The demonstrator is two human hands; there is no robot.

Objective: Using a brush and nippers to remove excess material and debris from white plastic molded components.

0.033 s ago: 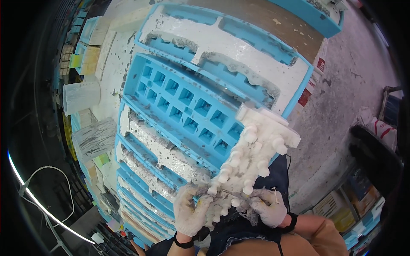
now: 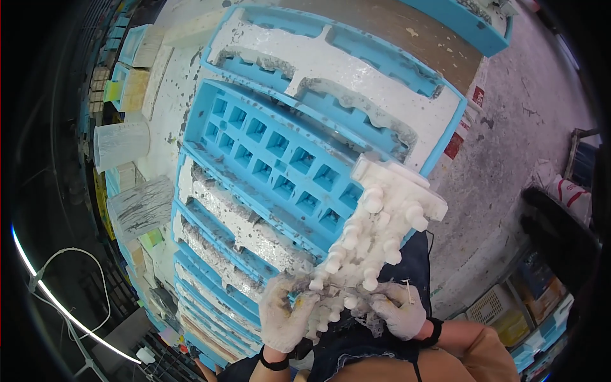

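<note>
My left hand (image 2: 286,312) and my right hand (image 2: 398,309), both in dirty white gloves, grip the near end of a white plaster cast (image 2: 385,216). The cast is long, studded with round pegs, and tilts up away from me over the table's edge. Ragged plaster flakes hang from its lower end between my hands. Just beyond it lies a blue rubber mould (image 2: 273,159) with a grid of empty square cavities. Behind that sits a larger blue mould (image 2: 331,70) filled with white plaster.
Several more blue moulds (image 2: 216,254) crusted with grey plaster lie stacked on the near left. A ribbed white cylinder (image 2: 121,143) and a grey block (image 2: 140,207) stand along the left side. Stained concrete floor (image 2: 509,127) and plastic crates (image 2: 509,318) are on the right.
</note>
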